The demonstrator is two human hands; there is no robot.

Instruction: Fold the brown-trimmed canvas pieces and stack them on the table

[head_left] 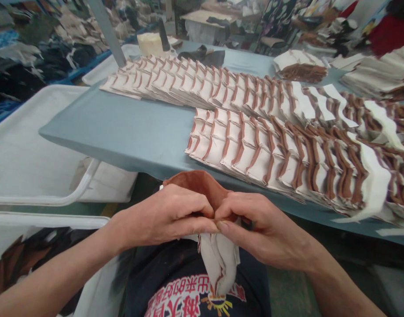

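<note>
A sewn piece of fabric (198, 181), brown on one face and off-white on the other, is held in front of my body. Its brown side curves up behind my fingers, and an off-white flap hangs below them. My left hand (175, 215) pinches its edge between thumb and fingers. Close against it, my right hand (251, 220) pinches the same piece, the two thumb tips nearly meeting. Just beyond my hands, overlapping rows of similar off-white and brown pieces (235, 145) lie on the blue-covered table (123, 136).
White paper strips (373, 167) lie across the rows at right. A grey post (106, 31) rises at the table's far left. White plastic bins (33, 110) stand left of the table; one near my left arm holds dark and brown cloth (20, 259). Fabric stacks (299, 66) sit further back.
</note>
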